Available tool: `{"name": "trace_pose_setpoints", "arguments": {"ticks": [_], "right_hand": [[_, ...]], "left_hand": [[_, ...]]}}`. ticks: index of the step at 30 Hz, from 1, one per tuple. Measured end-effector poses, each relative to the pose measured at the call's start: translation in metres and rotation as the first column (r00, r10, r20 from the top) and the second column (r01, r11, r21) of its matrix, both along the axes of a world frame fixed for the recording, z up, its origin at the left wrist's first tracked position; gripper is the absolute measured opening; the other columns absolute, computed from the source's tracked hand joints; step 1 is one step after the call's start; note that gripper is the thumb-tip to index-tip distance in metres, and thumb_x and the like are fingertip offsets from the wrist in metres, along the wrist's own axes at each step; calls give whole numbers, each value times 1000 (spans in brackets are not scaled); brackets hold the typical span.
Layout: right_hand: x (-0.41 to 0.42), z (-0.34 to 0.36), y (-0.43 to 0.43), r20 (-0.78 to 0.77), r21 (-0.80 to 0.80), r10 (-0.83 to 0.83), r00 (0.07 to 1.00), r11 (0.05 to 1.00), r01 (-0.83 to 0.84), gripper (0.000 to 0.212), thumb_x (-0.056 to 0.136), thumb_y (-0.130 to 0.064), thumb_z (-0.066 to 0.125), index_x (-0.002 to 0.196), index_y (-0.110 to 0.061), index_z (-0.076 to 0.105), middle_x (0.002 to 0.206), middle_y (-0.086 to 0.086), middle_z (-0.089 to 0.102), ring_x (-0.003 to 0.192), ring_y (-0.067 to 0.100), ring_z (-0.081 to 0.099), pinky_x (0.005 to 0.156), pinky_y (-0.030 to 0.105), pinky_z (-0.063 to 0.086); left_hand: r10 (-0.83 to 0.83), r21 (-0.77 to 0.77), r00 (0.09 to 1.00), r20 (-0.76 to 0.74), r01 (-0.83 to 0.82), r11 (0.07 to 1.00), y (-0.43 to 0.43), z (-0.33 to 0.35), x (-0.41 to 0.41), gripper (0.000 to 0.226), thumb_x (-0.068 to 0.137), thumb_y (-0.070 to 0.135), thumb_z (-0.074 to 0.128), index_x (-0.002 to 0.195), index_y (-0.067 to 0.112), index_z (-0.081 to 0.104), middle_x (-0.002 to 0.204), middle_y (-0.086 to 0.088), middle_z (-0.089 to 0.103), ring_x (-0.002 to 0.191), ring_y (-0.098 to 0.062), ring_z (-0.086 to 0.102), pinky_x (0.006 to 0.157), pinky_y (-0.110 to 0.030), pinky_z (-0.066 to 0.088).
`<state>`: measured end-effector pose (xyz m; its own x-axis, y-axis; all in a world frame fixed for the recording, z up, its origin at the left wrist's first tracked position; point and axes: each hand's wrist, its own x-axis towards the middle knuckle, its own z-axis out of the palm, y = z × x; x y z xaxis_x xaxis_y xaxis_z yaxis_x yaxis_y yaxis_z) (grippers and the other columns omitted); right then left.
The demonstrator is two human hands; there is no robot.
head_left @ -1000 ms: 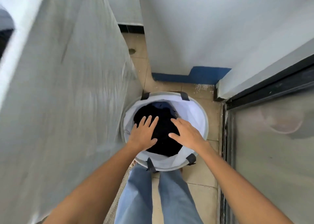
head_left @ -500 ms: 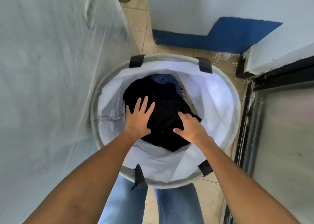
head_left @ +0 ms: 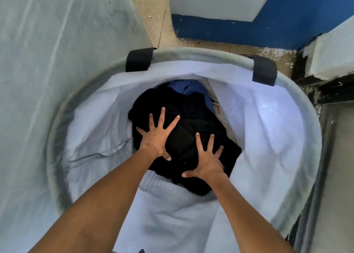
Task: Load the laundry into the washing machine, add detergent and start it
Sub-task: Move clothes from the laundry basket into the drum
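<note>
A round grey laundry basket (head_left: 193, 54) with a white lining and black strap handles fills the view. At its bottom lies a heap of black laundry (head_left: 193, 118), with a blue garment (head_left: 189, 87) at the far side. Deep inside the basket, my left hand (head_left: 157, 137) lies on the left part of the black heap with fingers spread. My right hand (head_left: 207, 159) rests on the near right part, fingers spread too. Neither hand grips any cloth. The washing machine's opening is out of view.
A pale grey cloth-covered surface (head_left: 57, 51) stands close on the left of the basket. A white and blue wall (head_left: 249, 28) rises beyond it, over a strip of tiled floor (head_left: 153, 13). A dark door frame (head_left: 325, 91) runs along the right.
The view has dropped closer to the basket, which now fills the frame. Both hands have gone deeper in and spread their fingers on the black laundry.
</note>
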<state>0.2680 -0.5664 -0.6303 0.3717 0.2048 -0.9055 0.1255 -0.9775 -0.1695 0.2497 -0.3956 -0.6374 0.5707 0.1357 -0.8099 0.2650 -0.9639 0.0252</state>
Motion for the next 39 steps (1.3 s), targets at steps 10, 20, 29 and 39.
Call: {"name": "trace_pose_setpoints", "arguments": {"ticks": [10, 20, 29, 39], "right_hand": [[-14, -34, 11, 401, -7, 91, 911, 995, -97, 97, 86, -6, 56, 143, -32, -18, 149, 20, 3, 128, 47, 28, 72, 31, 55], [5, 2, 13, 359, 317, -181, 916, 946, 63, 52, 79, 13, 43, 122, -15, 51, 113, 12, 44, 87, 29, 53, 71, 33, 46], [-4, 94, -1, 300, 482, -418, 857, 842, 242, 49, 76, 13, 48, 114, -14, 63, 99, 6, 57, 90, 20, 57, 72, 12, 35], [1, 245, -3, 337, 615, -483, 808, 763, 200, 53, 76, 13, 46, 119, -14, 61, 113, 6, 60, 108, 21, 56, 94, 24, 42]], "left_hand": [[73, -39, 989, 131, -68, 997, 2, -33, 0, 98, 69, 34, 79, 144, 40, 15, 154, -6, -11, 139, -43, 4, 100, -67, 30], [43, -111, 954, 295, -11, 994, 7, 11, -2, 36, 83, 5, 59, 117, 16, 55, 124, -2, 45, 94, -28, 60, 65, -29, 43], [-47, -102, 948, 316, 84, 991, 3, 112, -3, 39, 83, 6, 58, 119, 19, 51, 113, -3, 50, 93, -30, 61, 70, -35, 48], [-134, -39, 861, 490, 175, 984, 13, 267, 3, 32, 88, 12, 53, 118, 21, 50, 112, -3, 50, 90, -30, 60, 64, -34, 39]]}}
